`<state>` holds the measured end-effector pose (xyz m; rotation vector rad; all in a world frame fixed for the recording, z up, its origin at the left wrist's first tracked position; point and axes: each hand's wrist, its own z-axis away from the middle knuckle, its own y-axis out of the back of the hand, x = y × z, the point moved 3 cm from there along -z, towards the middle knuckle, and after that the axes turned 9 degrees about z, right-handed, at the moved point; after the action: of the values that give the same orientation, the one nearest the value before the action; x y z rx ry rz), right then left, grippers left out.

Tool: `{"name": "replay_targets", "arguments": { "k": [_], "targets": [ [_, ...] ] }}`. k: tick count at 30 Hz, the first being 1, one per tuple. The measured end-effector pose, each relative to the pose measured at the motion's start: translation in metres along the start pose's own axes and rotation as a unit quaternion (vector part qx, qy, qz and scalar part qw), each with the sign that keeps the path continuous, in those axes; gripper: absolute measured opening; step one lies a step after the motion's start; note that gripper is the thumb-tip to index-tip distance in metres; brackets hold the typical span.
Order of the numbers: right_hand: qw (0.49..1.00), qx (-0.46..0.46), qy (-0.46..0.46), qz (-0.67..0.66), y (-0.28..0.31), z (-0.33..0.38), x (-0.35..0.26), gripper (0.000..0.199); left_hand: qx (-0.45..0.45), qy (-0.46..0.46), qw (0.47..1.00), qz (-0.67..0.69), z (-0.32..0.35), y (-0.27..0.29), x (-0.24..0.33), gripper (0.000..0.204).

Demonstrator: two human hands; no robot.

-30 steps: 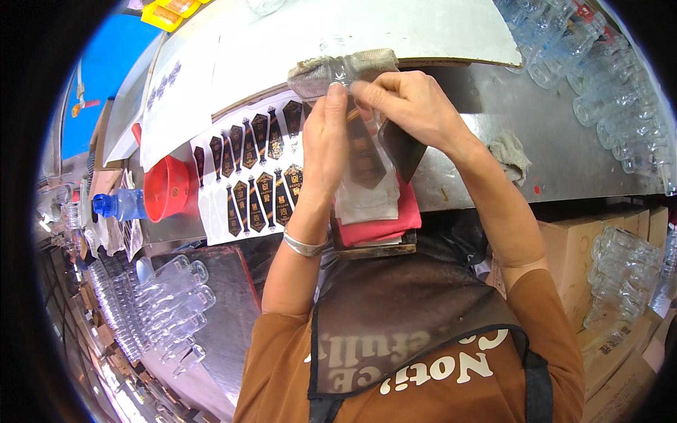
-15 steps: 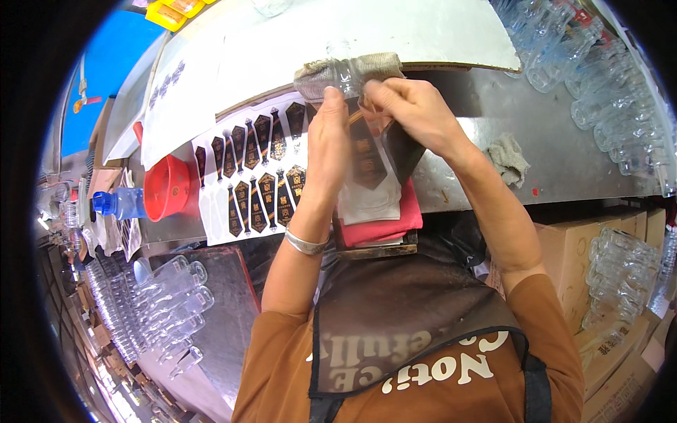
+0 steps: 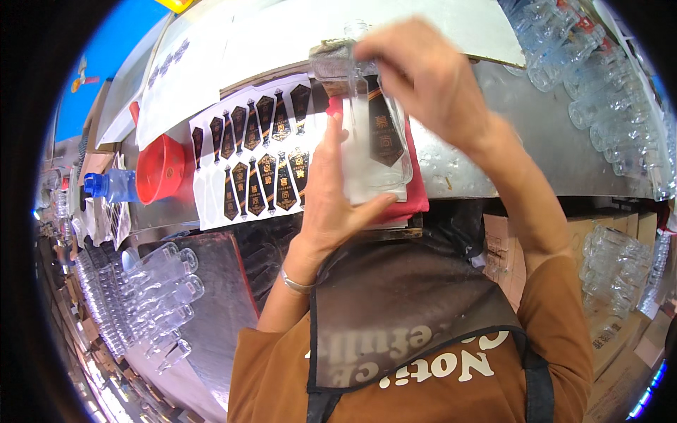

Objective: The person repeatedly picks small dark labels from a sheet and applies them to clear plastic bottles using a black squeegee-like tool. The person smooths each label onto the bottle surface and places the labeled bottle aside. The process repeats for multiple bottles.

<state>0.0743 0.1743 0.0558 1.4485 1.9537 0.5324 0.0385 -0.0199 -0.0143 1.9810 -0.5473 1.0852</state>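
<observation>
A clear glass bottle [image 3: 400, 169] with a black, gold-printed decal [image 3: 385, 130] on its side is in front of me, its neck pointing away. My right hand [image 3: 430, 74], smeared by motion, has its fingertips closed at the bottle's neck. Along the bottle's left side lies my left hand [image 3: 326, 180], fingers stretched out and thumb spread across near the base. A folded greyish cloth [image 3: 331, 62] is by the neck. Beneath the bottle shows a red cloth [image 3: 417, 190]. Left of my hand is a white sheet [image 3: 204, 211] with rows of similar tie-shaped decals [image 3: 266, 180].
A red bowl [image 3: 159, 169] and a blue-capped plastic bottle [image 3: 113, 185] stand at left. Beyond is a white board [image 3: 282, 42]. Many clear glass bottles [image 3: 592, 92] crowd the far right; more bottles [image 3: 169, 310] lie low at left. Cardboard boxes [image 3: 508, 254] are below right.
My right hand has moved up to the bottle's neck; the dark piece beside it no longer shows. My left hand has shifted down and spread its thumb across near the base.
</observation>
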Motion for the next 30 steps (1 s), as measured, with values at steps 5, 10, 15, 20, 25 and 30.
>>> {"name": "replay_targets", "arguments": {
  "k": [5,10,15,20,25,30],
  "targets": [
    [0.956,-0.216,-0.014,-0.199,0.020,0.041,-0.067,0.026,0.036,-0.052,0.997,-0.036,0.001,-0.004,-0.004,0.120],
    [0.993,0.048,-0.103,-0.022,0.013,0.010,0.021,0.017,0.023,-0.018,1.000,0.009,0.000,-0.007,0.002,0.119],
    [0.958,-0.141,-0.036,-0.246,0.033,0.093,-0.063,0.031,0.037,-0.034,0.997,-0.060,0.002,-0.014,0.003,0.112],
    [0.740,-0.142,-0.484,-0.445,0.032,0.125,-0.017,0.032,0.053,-0.004,0.996,0.075,0.001,-0.014,0.003,0.101],
    [0.767,-0.203,-0.468,-0.388,0.006,0.107,-0.028,0.050,0.049,0.001,0.984,0.173,-0.002,-0.015,-0.001,0.096],
    [0.933,-0.170,-0.310,-0.061,0.016,0.094,-0.051,0.036,0.009,-0.042,0.999,-0.021,0.012,-0.008,-0.013,0.101]
  ]
}}
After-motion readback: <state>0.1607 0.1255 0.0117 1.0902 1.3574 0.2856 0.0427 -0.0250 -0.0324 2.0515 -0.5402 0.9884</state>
